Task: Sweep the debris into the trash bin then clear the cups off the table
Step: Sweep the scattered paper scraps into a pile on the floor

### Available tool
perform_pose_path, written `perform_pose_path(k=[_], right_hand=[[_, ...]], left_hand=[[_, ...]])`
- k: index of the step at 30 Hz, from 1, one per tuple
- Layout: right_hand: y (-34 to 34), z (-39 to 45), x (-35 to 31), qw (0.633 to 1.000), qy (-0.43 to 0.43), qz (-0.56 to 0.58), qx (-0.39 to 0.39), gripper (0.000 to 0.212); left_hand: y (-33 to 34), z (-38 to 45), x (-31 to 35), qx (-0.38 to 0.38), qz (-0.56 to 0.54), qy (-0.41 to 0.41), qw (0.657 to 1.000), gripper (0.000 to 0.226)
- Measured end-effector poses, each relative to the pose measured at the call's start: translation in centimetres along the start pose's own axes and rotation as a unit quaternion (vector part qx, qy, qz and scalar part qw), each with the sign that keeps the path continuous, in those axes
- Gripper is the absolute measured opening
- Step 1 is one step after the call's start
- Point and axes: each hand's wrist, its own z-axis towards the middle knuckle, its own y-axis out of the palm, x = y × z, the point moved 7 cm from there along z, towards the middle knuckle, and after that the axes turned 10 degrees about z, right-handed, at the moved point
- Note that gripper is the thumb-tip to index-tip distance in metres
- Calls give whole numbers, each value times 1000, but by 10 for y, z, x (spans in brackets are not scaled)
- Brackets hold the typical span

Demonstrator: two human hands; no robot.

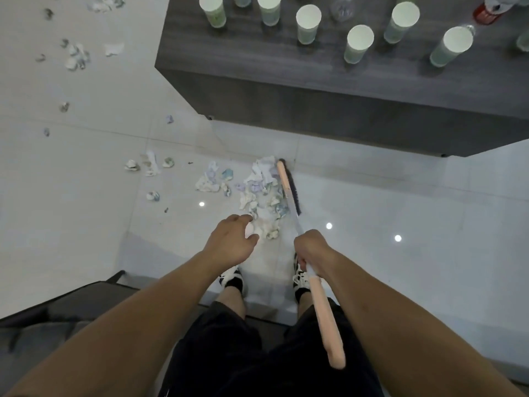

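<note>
Right hand, fingers wrapped round the broom handle, should draw short low strokes toward 9 o'clock, herding the paper scraps; left hand hovers, fingers loosely spread.

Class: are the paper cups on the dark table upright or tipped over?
Upright: each visible paper cup shows its round open rim facing up, standing on the dark table.

- Floor: glossy pale tiles, mirroring lights.
- Table: matt dark wood grain.
- Debris: crumpled paper.
- Cups: paper.
- Broom: smooth plastic-looking handle.
</note>
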Motion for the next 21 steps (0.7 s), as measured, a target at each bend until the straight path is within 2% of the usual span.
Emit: perform_pose_path(k=[3, 6, 9, 13, 16, 21], right_hand=[[4, -5, -7, 999, 31, -9, 32, 15], [10, -11, -9, 999, 19, -26, 43, 13], [13, -16, 1, 993, 10, 14, 114, 17], [46, -25, 26, 985, 41, 55, 160, 17], [99, -32, 48, 973, 80, 125, 179, 19], [240, -43, 56, 956, 105, 238, 135, 23]], left_hand=[[-16, 11, -16, 4, 1, 7, 1000, 53], [-29, 22, -35, 11, 4, 23, 1000, 51], [-40, 33, -59, 9, 5, 49, 999, 51], [-51, 39, -113, -9, 18, 89, 996, 54], [-55, 38, -176, -42, 21, 96, 994, 55], [-68, 36, -273, -43, 22, 69, 996, 55]])
